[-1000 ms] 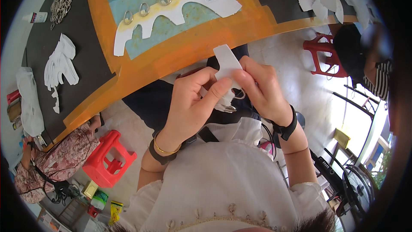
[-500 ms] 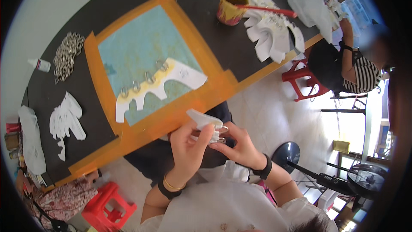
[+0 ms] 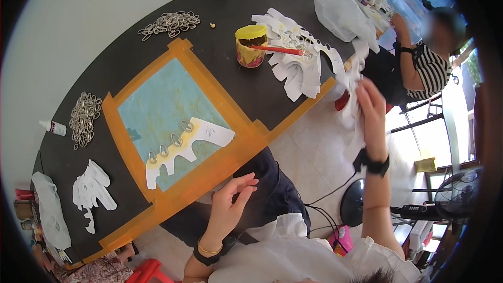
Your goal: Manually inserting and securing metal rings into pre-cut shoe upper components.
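Note:
My right hand [image 3: 371, 118] is stretched out to the right past the table edge, shut on a white cut-out piece [image 3: 354, 126] that is smeared by motion. My left hand [image 3: 230, 204] hovers before the near table edge, fingers loosely apart and nothing in them. On the blue sheet [image 3: 167, 91], framed with orange tape, lies another white scalloped cut-out [image 3: 212, 135]. Yellow smears run along its far edge, where several metal rings [image 3: 176, 139] sit. A pile of similar white pieces with rings [image 3: 298, 71] lies to the right.
A yellow tub [image 3: 250, 52] holds a red-handled tool [image 3: 283, 50]. Ring heaps [image 3: 85, 120] [image 3: 173, 23], a white bottle [image 3: 53, 128] and loose white cut-outs [image 3: 93, 191] lie on the dark table. A co-worker in stripes [image 3: 429, 73] sits right; a fan [image 3: 458, 194] stands behind.
My hands have parted. The right hand has carried the white piece from in front of me toward the far right; the left has let go and stays near my lap. The view has shifted.

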